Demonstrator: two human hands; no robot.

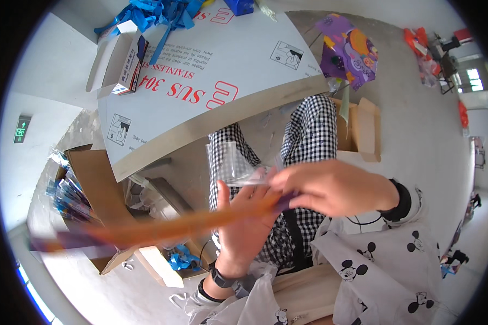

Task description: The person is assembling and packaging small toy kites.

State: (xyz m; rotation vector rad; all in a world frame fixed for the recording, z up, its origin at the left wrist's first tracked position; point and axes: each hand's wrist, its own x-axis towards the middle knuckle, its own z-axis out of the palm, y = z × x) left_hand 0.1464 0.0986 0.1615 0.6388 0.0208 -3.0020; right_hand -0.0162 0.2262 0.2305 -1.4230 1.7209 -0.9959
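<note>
My left hand [246, 230] is palm up below the table edge, its thumb spread away from the stretched fingers. A long orange and purple strip [173, 225], smeared by motion, crosses its palm and reaches far to the left. My right hand [331, 187] pinches the strip's purple right end between thumb and fingers. Just beyond the left fingertips is a clear plastic bag [229, 162] above my lap. Whether the left fingers grip the bag is hard to make out.
A steel-edged table [255, 70] in printed film stands ahead, bearing an opened box [126, 62] and blue strips [160, 16]. A purple printed sheet [350, 51] is at its right corner, over a carton [366, 127]. Lower left, a cardboard box [100, 187] stands beside packaged items [68, 189].
</note>
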